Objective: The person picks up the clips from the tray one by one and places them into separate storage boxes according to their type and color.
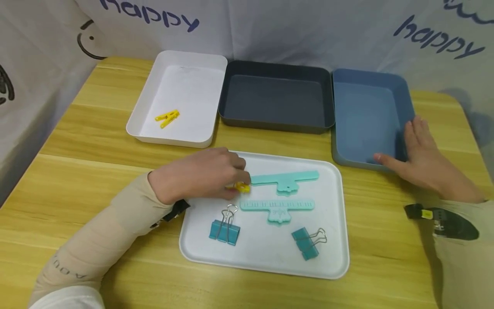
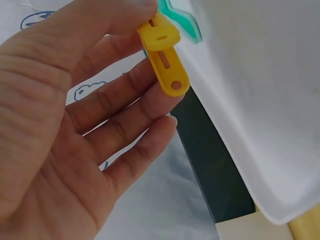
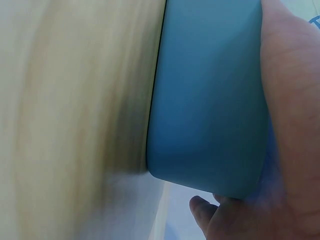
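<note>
My left hand (image 1: 206,174) is over the white tray (image 1: 262,262), pinching a small yellow clothespin (image 2: 172,70) between thumb and index finger. The other fingers are spread loosely in the left wrist view. Beside it on the tray lie two mint-green ruler clips (image 1: 285,176), one above the other. Two teal binder clips (image 1: 224,231) with wire handles lie nearer the front. My right hand (image 1: 422,161) rests on the near right corner of the blue-grey bin (image 1: 366,103), thumb at the front rim and fingers straight along the right side.
In the white bin (image 1: 185,94) at the back left lie yellow clothespins (image 1: 167,118). A dark grey bin (image 1: 275,101) stands between the white and blue-grey bins. Behind the wooden table (image 1: 96,184) hangs a pale cloth (image 1: 278,34) with printed words.
</note>
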`<state>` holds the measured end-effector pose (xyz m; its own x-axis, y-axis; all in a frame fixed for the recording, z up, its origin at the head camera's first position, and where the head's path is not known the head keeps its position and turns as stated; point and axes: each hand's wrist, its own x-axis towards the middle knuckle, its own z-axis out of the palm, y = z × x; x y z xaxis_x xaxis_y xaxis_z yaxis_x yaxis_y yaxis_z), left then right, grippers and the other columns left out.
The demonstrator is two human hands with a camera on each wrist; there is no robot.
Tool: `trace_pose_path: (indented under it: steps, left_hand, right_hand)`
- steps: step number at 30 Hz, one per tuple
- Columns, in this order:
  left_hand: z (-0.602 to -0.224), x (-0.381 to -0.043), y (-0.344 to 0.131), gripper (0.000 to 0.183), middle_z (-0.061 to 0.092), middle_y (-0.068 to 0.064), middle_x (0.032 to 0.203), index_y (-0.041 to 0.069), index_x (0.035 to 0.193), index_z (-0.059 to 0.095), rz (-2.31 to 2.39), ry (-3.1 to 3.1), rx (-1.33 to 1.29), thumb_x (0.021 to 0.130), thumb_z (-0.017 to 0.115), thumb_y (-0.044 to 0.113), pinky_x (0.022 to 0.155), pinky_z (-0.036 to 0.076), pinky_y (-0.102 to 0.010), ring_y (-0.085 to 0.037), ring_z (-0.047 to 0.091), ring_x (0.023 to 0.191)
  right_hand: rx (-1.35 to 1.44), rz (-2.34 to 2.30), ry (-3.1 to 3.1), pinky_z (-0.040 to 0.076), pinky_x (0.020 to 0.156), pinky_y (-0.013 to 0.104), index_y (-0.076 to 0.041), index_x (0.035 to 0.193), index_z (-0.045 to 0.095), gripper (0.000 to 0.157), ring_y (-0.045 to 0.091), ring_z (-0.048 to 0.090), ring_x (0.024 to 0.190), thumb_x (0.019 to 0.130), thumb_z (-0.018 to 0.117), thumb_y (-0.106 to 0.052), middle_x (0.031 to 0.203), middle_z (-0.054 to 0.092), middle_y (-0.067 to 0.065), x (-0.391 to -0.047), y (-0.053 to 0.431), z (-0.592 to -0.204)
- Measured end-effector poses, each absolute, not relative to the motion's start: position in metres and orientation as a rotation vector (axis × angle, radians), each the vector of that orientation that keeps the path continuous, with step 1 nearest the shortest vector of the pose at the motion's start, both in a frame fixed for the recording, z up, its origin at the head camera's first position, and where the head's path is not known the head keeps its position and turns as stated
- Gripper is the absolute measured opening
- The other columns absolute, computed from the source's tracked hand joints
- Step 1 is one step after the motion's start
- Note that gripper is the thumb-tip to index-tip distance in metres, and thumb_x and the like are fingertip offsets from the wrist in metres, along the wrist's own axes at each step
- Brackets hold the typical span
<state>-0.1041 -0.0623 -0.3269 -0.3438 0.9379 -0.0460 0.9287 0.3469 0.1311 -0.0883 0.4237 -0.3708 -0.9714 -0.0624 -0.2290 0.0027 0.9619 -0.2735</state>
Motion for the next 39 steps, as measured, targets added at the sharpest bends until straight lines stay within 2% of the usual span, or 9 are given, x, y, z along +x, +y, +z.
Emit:
trace_pose_path:
  steps: [5, 14, 23, 32, 39]
  left_hand:
    - [-0.321, -0.105, -0.065, 0.016, 0.069, 0.002, 0.088, 0.015, 0.104, 0.078, 0.144, 2.521, 1.759, 0.089, 0.08, 0.022, 0.075, 0.053, -0.031, -0.015, 0.06, 0.077]
    - [-0.315, -0.107, -0.072, 0.02, 0.071, -0.001, 0.091, 0.014, 0.107, 0.078, 0.138, 2.597, 1.756, 0.09, 0.081, 0.023, 0.076, 0.054, -0.033, -0.018, 0.061, 0.08]
    - [-0.307, -0.109, -0.08, 0.016, 0.067, -0.001, 0.085, 0.013, 0.105, 0.078, 0.16, 2.672, 1.785, 0.09, 0.08, 0.019, 0.073, 0.052, -0.031, -0.017, 0.055, 0.074]
    - [-0.303, -0.11, -0.086, 0.018, 0.071, -0.003, 0.091, 0.013, 0.106, 0.079, 0.163, 2.72, 1.748, 0.09, 0.08, 0.02, 0.083, 0.056, -0.036, -0.019, 0.061, 0.08]
    - [-0.3, -0.113, -0.089, 0.019, 0.074, -0.003, 0.096, 0.013, 0.108, 0.079, 0.237, 2.745, 1.722, 0.091, 0.08, 0.021, 0.084, 0.057, -0.036, -0.02, 0.065, 0.085]
  right_hand:
    - [-0.05, -0.405, 2.873, -0.013, 0.126, 0.065, 0.009, 0.155, -0.021, 0.111, 0.045, -0.036, 0.151, 0.102, 0.048, -0.061, 0.162, -0.039, 0.019, -0.087, 0.424, -0.37]
    - [-0.028, -0.402, 2.882, -0.01, 0.126, 0.067, 0.009, 0.156, -0.021, 0.113, 0.045, -0.034, 0.152, 0.101, 0.049, -0.062, 0.162, -0.039, 0.019, -0.086, 0.422, -0.37]
    - [-0.027, -0.392, 2.888, -0.01, 0.126, 0.067, 0.009, 0.156, -0.021, 0.113, 0.045, -0.035, 0.152, 0.101, 0.048, -0.063, 0.162, -0.039, 0.02, -0.086, 0.422, -0.371]
    - [-0.025, -0.411, 2.872, -0.009, 0.125, 0.069, 0.007, 0.156, -0.022, 0.114, 0.043, -0.037, 0.151, 0.101, 0.049, -0.063, 0.162, -0.04, 0.018, -0.086, 0.423, -0.372]
    - [-0.033, -0.416, 2.881, -0.009, 0.125, 0.069, 0.008, 0.156, -0.021, 0.114, 0.044, -0.036, 0.152, 0.1, 0.05, -0.062, 0.163, -0.039, 0.019, -0.087, 0.423, -0.372]
